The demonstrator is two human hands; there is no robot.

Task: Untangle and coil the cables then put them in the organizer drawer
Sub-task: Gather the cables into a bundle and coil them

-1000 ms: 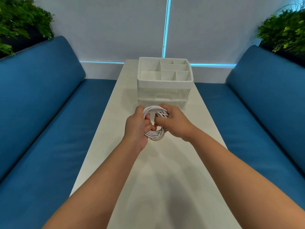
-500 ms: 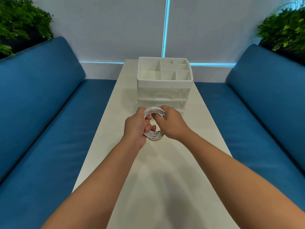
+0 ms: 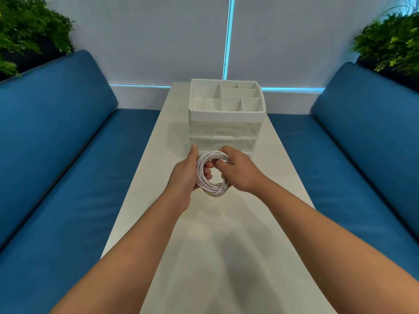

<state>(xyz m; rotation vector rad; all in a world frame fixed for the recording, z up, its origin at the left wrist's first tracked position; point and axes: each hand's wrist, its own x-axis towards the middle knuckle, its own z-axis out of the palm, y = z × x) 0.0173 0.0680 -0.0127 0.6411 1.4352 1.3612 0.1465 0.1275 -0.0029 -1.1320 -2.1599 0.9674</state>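
Note:
A white cable (image 3: 209,186) is wound into a round coil just above the white table (image 3: 217,257). My left hand (image 3: 184,177) grips the coil's left side, thumb raised along its top. My right hand (image 3: 240,172) holds the right side, fingers curled through the loop. Just beyond the hands stands the white organizer (image 3: 226,114), with open compartments on top and two clear drawers below. The lower drawer (image 3: 223,145) is right behind the coil; both drawers look closed.
Blue sofa cushions (image 3: 68,155) flank the narrow table on the left and on the right (image 3: 362,155). Green plants (image 3: 27,32) stand in both back corners. The wall runs close behind the organizer.
Both hands have turned the coil slightly and spread a little apart, so the loop's opening shows more. The coil stays in front of the lower drawer.

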